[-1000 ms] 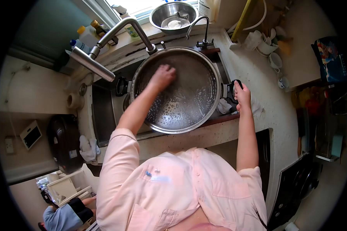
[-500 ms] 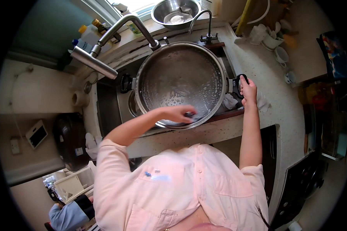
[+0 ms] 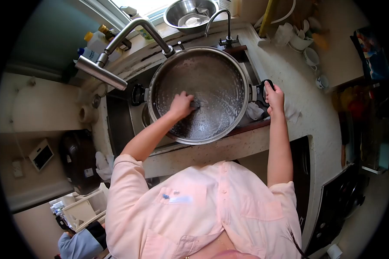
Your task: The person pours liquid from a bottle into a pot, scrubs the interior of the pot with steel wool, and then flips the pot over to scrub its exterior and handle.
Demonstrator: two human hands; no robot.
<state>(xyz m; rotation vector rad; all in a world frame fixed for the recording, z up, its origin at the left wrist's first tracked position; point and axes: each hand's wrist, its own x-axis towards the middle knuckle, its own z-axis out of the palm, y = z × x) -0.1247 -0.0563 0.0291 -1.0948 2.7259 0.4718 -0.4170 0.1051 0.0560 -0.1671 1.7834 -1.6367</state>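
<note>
A wide, round steel pan (image 3: 205,71) rests over the sink (image 3: 119,114), its wet inside covered with droplets and streaks of suds. My left hand (image 3: 181,105) is down inside the pan, closed around a small dark grey scrubber (image 3: 195,105) against the pan's floor. Most of the scrubber is hidden by the fingers. At the pan's right side, my right hand (image 3: 275,98) is wrapped around the black handle (image 3: 263,88). The opposite black handle (image 3: 138,95) sticks out over the left of the sink, with no hand on it.
A large pull-down faucet (image 3: 138,26) arches over the sink's left, and a thin faucet (image 3: 229,30) stands behind the pan. A steel bowl (image 3: 170,17) sits on the windowsill. Bottles (image 3: 93,43) line the back left; cups (image 3: 310,57) stand right. Another person's blue sleeve (image 3: 80,244) shows lower left.
My left hand has swept from the pan's near edge up and left across its floor with the scrubber. My right hand keeps hold of the handle. The view has shifted slightly.
</note>
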